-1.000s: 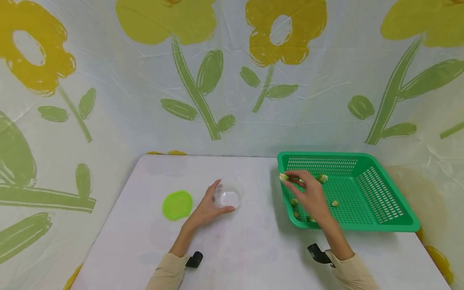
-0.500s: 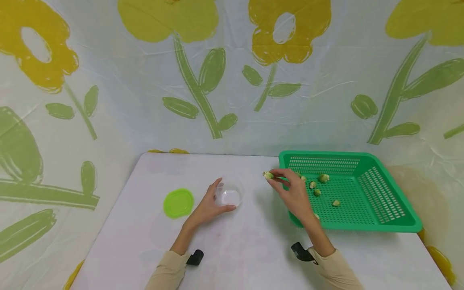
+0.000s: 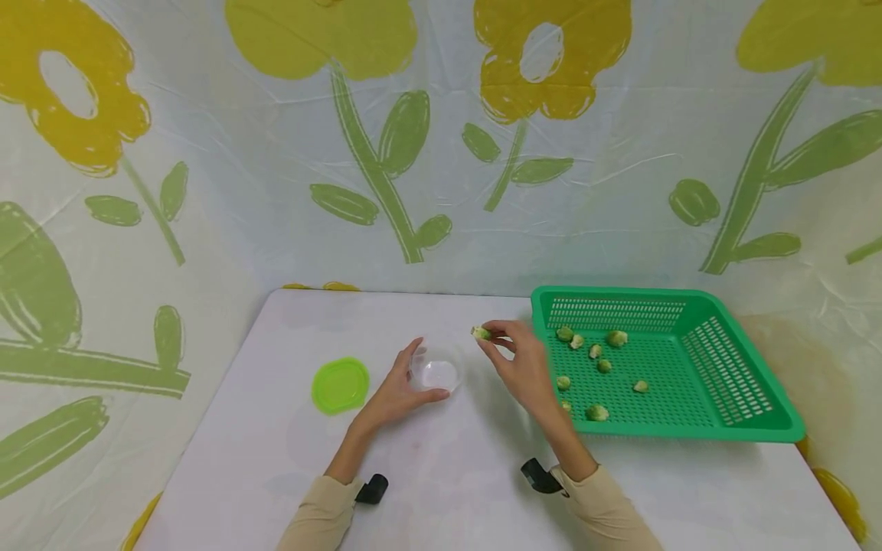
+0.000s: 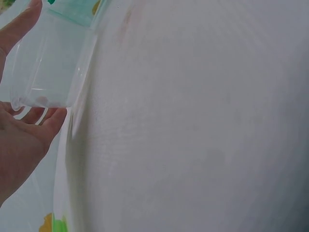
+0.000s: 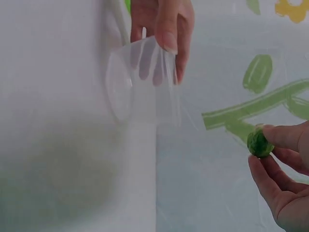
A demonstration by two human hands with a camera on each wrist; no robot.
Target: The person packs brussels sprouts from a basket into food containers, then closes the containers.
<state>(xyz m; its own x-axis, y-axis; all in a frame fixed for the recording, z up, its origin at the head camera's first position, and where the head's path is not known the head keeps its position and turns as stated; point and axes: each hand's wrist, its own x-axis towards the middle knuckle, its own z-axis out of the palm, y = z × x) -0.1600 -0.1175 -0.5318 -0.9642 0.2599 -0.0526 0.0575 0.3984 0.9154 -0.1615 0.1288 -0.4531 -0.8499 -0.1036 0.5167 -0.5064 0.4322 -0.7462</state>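
A clear plastic tub (image 3: 441,372) stands on the table in the head view, and nothing shows inside it. My left hand (image 3: 398,394) grips it from the left, thumb at the near side and fingers round the far side. In the left wrist view the tub (image 4: 50,63) sits between thumb and fingers. My right hand (image 3: 521,366) pinches a Brussels sprout (image 3: 481,333) between thumb and fingertips, in the air to the right of the tub. The right wrist view shows this green sprout (image 5: 259,141) apart from the tub (image 5: 145,87).
A green plastic basket (image 3: 747,367) with several Brussels sprouts (image 3: 597,413) lying in it stands at the table's right. Left of the tub lies a bright green lid (image 3: 341,386). A flower-printed sheet (image 3: 592,222) hangs behind the table (image 3: 441,490).
My right hand has carried the Brussels sprout left, from over the basket's left edge to near the tub. The left hand keeps its grip on the tub in the same place.
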